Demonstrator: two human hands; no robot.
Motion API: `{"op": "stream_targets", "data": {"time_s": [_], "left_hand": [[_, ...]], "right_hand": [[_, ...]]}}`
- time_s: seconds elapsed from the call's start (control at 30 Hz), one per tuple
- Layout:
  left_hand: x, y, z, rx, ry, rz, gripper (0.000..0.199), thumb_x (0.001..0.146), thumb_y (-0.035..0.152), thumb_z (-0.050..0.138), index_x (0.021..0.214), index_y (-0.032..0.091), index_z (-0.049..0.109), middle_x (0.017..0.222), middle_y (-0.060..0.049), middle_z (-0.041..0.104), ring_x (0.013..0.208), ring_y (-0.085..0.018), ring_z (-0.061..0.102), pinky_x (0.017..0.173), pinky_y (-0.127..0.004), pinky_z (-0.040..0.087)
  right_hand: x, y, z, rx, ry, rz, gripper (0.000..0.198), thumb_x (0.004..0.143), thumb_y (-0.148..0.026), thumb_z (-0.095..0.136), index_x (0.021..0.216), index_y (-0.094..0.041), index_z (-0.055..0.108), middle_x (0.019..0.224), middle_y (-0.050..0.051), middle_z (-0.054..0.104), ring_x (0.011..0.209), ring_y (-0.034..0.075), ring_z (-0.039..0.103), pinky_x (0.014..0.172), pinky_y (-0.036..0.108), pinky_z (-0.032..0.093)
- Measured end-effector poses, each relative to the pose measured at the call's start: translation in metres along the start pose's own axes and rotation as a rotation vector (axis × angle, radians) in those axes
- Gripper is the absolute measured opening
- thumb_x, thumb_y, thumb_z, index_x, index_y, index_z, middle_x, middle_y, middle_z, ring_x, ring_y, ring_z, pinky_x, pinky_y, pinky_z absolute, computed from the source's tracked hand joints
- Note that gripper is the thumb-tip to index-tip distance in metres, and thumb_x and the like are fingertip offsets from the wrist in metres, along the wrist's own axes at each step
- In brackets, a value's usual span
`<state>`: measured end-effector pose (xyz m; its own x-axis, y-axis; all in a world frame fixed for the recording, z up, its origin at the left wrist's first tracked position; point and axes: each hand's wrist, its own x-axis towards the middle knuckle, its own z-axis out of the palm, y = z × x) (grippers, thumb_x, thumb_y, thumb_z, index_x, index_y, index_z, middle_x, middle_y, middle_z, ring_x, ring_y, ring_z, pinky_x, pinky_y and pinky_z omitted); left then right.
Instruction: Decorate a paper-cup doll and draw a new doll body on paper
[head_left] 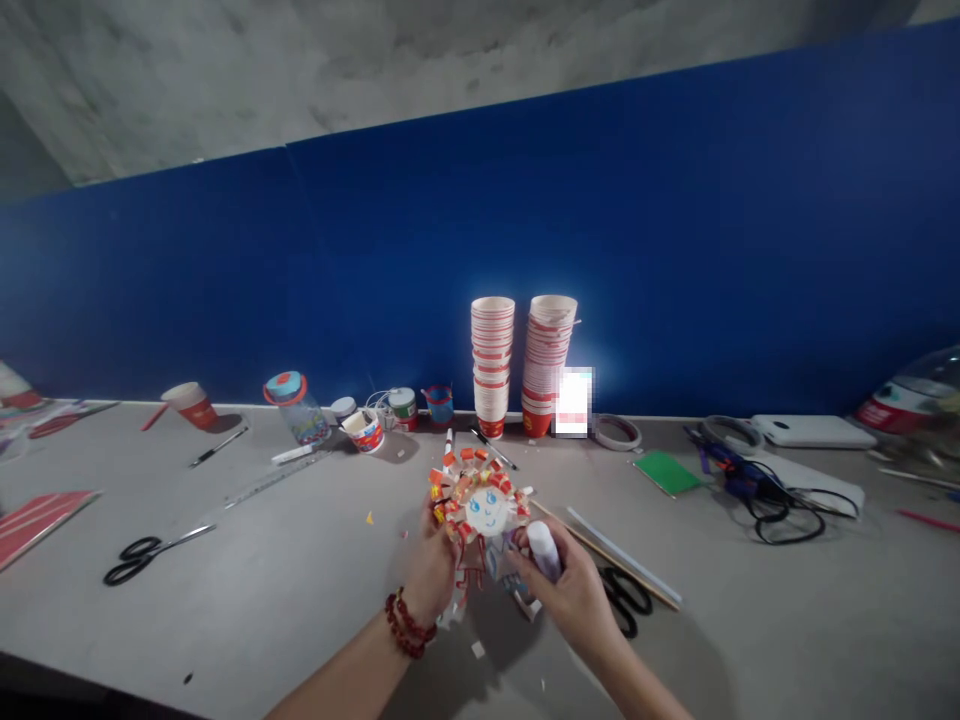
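Lower centre: your left grip (pixel 433 568) holds a paper doll (pixel 485 522), face (pixel 487 507) drawn; your right grip (pixel 576 588), a glue stick (pixel 545 553); remainder unclear.

You have one left hand (pixel 433 575), one right hand (pixel 574 580), one paper doll (pixel 486 511) and one white tube (pixel 544 552). You can count two tall cup stacks (pixel 492 370), two tape rolls (pixel 619 446), two pairs of scissors (pixel 154 545), one green square (pixel 667 473), one small blue bucket (pixel 439 406) and one blue-topped jar (pixel 298 408).
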<state>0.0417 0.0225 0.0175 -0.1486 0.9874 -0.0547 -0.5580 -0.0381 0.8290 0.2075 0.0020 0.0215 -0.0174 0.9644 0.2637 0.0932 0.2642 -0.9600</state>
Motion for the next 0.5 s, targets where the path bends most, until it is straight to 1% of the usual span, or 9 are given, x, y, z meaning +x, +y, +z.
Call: {"op": "stream_targets", "data": {"time_s": [0.13,0.23,0.3,0.4,0.5], "left_hand": [[0.002,0.0,-0.003,0.008,-0.014,0.054,0.054,0.062,0.026,0.081,0.111,0.027,0.058,0.107,-0.007,0.071,0.095,-0.026,0.069,0.087,-0.038,0.054],[0.003,-0.002,-0.007,0.043,-0.001,0.103,0.052,0.066,0.026,0.078,0.114,0.028,0.058,0.106,-0.006,0.071,0.097,-0.026,0.069,0.088,-0.038,0.054],[0.003,-0.003,-0.01,0.089,0.024,0.135,0.051,0.067,0.023,0.076,0.115,0.028,0.058,0.107,-0.006,0.07,0.098,-0.025,0.069,0.087,-0.037,0.054],[0.003,-0.004,-0.014,0.168,0.064,0.178,0.051,0.066,0.019,0.075,0.114,0.027,0.059,0.108,-0.006,0.07,0.095,-0.024,0.068,0.084,-0.033,0.054],[0.004,-0.002,-0.015,0.229,0.09,0.197,0.054,0.063,0.022,0.076,0.114,0.025,0.058,0.11,-0.006,0.069,0.098,-0.024,0.067,0.086,-0.032,0.053]], "right_hand": [[-0.002,0.003,0.006,0.146,-0.036,0.172,0.031,0.069,-0.044,0.079,0.082,-0.021,0.062,0.069,-0.002,0.06,0.049,0.013,0.049,0.044,0.024,0.045],[-0.003,0.004,0.012,0.292,-0.013,0.322,0.04,0.064,-0.045,0.083,0.086,-0.021,0.061,0.073,-0.001,0.065,0.044,0.011,0.048,0.039,0.023,0.041],[-0.004,0.005,0.016,0.376,-0.001,0.399,0.044,0.061,-0.044,0.086,0.09,-0.021,0.061,0.075,-0.001,0.067,0.041,0.008,0.046,0.038,0.022,0.039],[-0.005,0.006,0.02,0.506,-0.013,0.476,0.047,0.058,-0.041,0.089,0.092,-0.02,0.064,0.077,0.0,0.07,0.036,0.004,0.038,0.038,0.022,0.04],[-0.005,0.005,0.021,0.619,-0.027,0.531,0.052,0.054,-0.037,0.092,0.095,-0.018,0.066,0.084,0.001,0.072,0.035,0.001,0.033,0.039,0.021,0.04]]}}
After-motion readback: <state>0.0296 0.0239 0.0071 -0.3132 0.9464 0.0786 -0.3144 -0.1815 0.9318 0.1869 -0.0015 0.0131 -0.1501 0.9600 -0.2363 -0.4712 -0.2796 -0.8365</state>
